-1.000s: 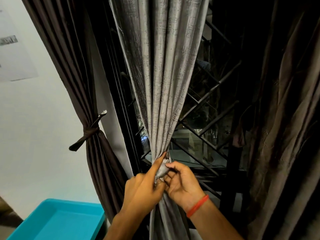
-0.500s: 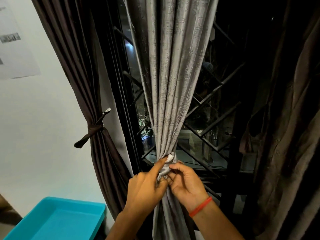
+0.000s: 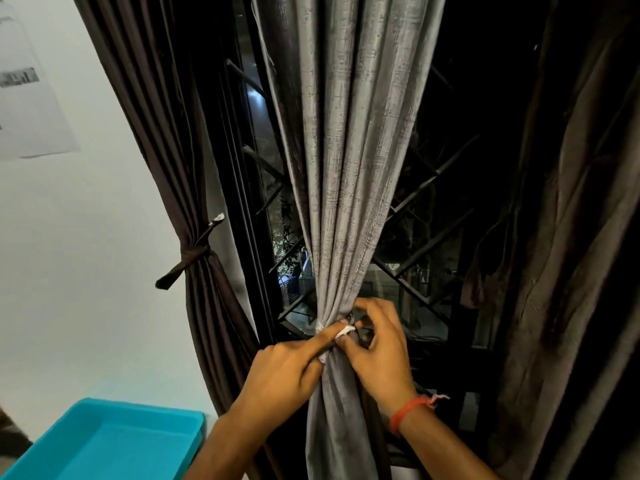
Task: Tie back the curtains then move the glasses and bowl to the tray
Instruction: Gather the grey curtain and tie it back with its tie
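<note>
A grey curtain (image 3: 343, 150) hangs in the middle, gathered into a narrow bunch at waist height. A pale tie strip (image 3: 344, 330) wraps that bunch. My left hand (image 3: 287, 372) presses on the gathered fabric from the left, its index finger stretched along the tie. My right hand (image 3: 379, 348), with a red thread at the wrist, pinches the tie's end from the right. A dark brown curtain (image 3: 166, 140) on the left is bound by a brown tie (image 3: 194, 254). A turquoise tray (image 3: 104, 441) lies at the bottom left. No glasses or bowl are in view.
Behind the grey curtain is a dark window with a black diagonal metal grille (image 3: 426, 258). Another dark brown curtain (image 3: 571, 237) hangs loose on the right. A white wall (image 3: 79, 271) with a paper sheet (image 3: 24, 98) fills the left side.
My view has shifted slightly. My right hand has lifted and opened its fingers around the tie's end, and my left index finger now lies further across the bunch.
</note>
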